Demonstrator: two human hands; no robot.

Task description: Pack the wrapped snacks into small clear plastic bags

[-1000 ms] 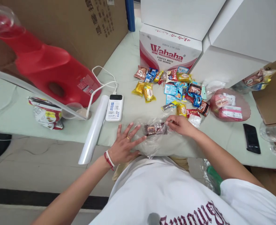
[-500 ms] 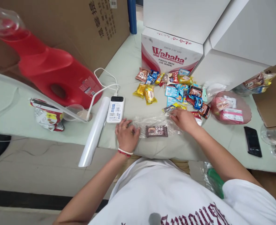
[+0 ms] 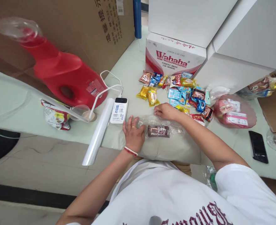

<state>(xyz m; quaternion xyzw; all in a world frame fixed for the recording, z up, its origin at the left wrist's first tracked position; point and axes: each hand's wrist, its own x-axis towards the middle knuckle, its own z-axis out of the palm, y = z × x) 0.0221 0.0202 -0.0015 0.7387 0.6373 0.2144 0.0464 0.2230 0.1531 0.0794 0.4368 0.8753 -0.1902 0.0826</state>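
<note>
A small dark brown wrapped snack [image 3: 158,131] lies on a crumpled sheet or bag of clear plastic [image 3: 176,128] near the table's front edge. At the plastic's left end rests my left hand [image 3: 133,135], open, with its fingers spread and thumb on or beside the film. My right hand [image 3: 165,111] is above the plastic's far edge, fingers curled together; what they pinch, if anything, is too small to make out. Behind it lie yellow-wrapped cakes [image 3: 153,96] and a heap of small snack packets [image 3: 175,93], partly covered by my right hand and forearm.
A white power bank [image 3: 119,111] with a cable and a white roll [image 3: 97,132] are left of my left hand. A red jug [image 3: 67,75] stands farther left. Rightward are a pink bowl [image 3: 250,120] and a phone [image 3: 258,147]. A Wahaba-style printed carton [image 3: 175,59] stands behind.
My right hand has moved left, from the plastic's right end to above its far edge. My left hand stays at the left end. The whole view has shifted slightly.
</note>
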